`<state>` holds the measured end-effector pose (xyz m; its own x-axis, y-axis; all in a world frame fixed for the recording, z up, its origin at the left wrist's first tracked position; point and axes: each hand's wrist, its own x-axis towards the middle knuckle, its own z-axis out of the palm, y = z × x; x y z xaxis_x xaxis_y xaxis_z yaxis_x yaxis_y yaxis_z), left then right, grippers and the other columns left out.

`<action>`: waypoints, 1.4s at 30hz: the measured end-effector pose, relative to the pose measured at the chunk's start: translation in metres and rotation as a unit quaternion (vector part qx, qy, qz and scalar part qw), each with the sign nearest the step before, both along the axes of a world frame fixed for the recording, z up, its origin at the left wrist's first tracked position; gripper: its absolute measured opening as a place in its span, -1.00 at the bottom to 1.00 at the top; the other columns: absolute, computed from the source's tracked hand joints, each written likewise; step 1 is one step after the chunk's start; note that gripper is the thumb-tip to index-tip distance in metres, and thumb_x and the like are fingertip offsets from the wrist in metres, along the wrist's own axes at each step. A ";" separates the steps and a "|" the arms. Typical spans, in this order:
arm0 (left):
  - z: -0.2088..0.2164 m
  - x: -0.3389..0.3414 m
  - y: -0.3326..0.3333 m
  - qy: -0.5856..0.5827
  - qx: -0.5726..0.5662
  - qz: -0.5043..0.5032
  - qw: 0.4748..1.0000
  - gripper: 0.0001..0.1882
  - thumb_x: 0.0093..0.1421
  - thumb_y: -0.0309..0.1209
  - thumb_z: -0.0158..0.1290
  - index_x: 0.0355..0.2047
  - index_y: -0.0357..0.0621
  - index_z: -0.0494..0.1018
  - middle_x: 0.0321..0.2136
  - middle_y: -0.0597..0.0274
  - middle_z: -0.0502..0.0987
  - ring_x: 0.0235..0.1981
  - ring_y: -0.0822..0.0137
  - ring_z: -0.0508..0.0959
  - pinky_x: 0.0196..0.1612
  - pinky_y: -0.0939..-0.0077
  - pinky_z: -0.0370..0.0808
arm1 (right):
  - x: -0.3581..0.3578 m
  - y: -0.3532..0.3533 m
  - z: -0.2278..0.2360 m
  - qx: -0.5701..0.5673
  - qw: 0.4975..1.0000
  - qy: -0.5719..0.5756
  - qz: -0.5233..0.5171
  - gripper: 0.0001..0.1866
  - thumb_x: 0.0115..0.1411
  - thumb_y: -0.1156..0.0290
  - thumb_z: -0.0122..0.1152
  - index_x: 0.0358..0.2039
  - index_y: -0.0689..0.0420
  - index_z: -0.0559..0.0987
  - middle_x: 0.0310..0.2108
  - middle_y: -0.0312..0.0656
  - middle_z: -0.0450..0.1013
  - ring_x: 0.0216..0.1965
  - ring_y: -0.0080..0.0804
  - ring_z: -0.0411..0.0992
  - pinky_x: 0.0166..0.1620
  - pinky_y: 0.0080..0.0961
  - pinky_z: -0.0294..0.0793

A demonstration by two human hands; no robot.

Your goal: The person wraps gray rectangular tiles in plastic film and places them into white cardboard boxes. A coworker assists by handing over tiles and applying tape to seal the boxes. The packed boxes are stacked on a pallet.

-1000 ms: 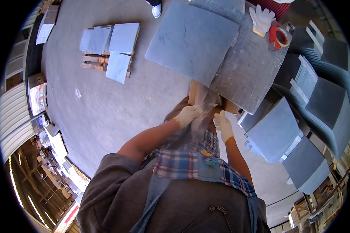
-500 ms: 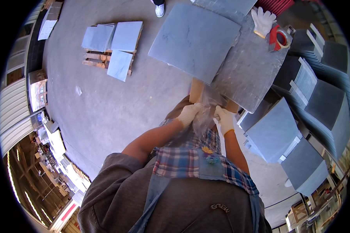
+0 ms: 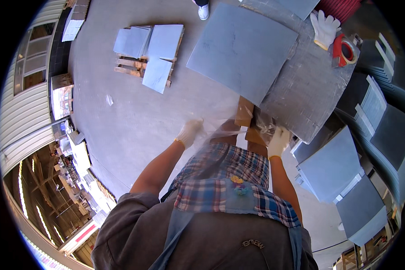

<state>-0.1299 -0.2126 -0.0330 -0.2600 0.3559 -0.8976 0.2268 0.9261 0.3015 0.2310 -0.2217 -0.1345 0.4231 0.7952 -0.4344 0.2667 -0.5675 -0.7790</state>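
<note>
Gloved left hand (image 3: 191, 132) and right hand (image 3: 279, 141) pinch clear film (image 3: 266, 122) stretched between them, near table (image 3: 308, 94) bearing grey slab (image 3: 244, 53).

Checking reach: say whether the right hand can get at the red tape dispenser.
Likely yes: the right hand has open tabletop toward the red tape dispenser, though apparently holding clear plastic film.

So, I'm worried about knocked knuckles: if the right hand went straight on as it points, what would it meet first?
Probably the near edge of the grey worktop, just beyond the right hand, though depth is unclear and it might pass underneath.
</note>
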 end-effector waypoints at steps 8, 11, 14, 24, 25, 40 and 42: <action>0.055 0.034 0.020 -0.157 0.124 0.053 0.978 -0.49 0.29 0.09 0.15 -0.32 -0.19 0.48 -0.47 0.39 0.43 -0.42 0.47 0.43 -0.25 0.47 0.47 | -0.032 0.061 -0.024 -0.166 0.865 -0.130 0.455 -0.45 0.23 0.22 0.09 0.23 0.02 0.37 0.05 0.20 0.45 -0.07 0.20 0.50 0.01 0.06 0.47; 0.051 0.035 0.022 -0.118 0.120 -0.062 0.984 -0.47 0.29 0.10 0.15 -0.32 -0.21 0.49 -0.45 0.38 0.47 -0.40 0.49 0.43 -0.24 0.51 0.46 | -0.029 0.084 0.047 -0.095 0.848 -0.118 0.507 -0.43 0.23 0.27 0.07 0.27 0.00 0.34 0.06 0.14 0.48 -0.04 0.12 0.50 0.02 0.02 0.47; 0.067 0.050 0.029 -0.176 0.158 0.009 0.972 -0.43 0.29 0.12 0.14 -0.28 -0.26 0.52 -0.44 0.37 0.48 -0.39 0.50 0.44 -0.24 0.51 0.46 | -0.037 0.081 0.095 0.117 0.865 -0.090 0.480 -0.34 0.16 0.35 0.20 0.30 0.11 0.32 0.15 0.12 0.41 0.11 0.11 0.40 0.13 -0.05 0.40; 0.123 0.067 0.067 -0.215 0.179 -0.026 0.960 -0.33 0.15 0.24 0.22 -0.37 -0.26 0.56 -0.46 0.35 0.48 -0.38 0.47 0.45 -0.24 0.52 0.45 | -0.068 0.085 0.176 0.338 0.850 -0.046 0.402 -0.26 0.03 0.36 0.33 0.25 0.25 0.37 0.19 0.18 0.35 0.25 0.13 0.26 0.29 -0.06 0.26; 0.125 0.065 0.070 -0.236 0.171 -0.035 0.956 -0.36 0.17 0.18 0.23 -0.31 -0.29 0.56 -0.43 0.32 0.52 -0.36 0.45 0.48 -0.23 0.50 0.47 | -0.069 0.090 0.191 0.343 0.844 -0.072 0.407 -0.32 0.03 0.37 0.32 0.21 0.23 0.41 0.17 0.15 0.37 0.24 0.14 0.27 0.28 -0.04 0.26; 0.142 0.048 0.078 -0.297 0.391 -0.100 0.865 0.26 -0.04 0.36 0.27 0.40 -0.33 0.08 0.26 -0.07 0.33 0.30 0.09 0.31 0.37 0.25 0.19 | -0.046 0.147 0.241 0.183 0.893 -0.104 0.398 -0.67 0.31 0.19 0.10 -0.39 0.22 0.54 -0.36 -0.06 0.57 -0.35 -0.06 0.53 -0.22 -0.16 0.48; 0.148 0.051 0.074 -0.253 0.415 -0.124 0.865 0.32 -0.05 0.34 0.30 0.43 -0.32 -0.01 0.28 -0.09 0.30 0.32 0.07 0.29 0.39 0.24 0.16 | -0.045 0.156 0.238 0.082 0.931 0.040 0.353 -0.66 0.32 0.19 0.12 -0.41 0.23 0.53 -0.45 -0.13 0.54 -0.43 -0.20 0.52 -0.26 -0.25 0.48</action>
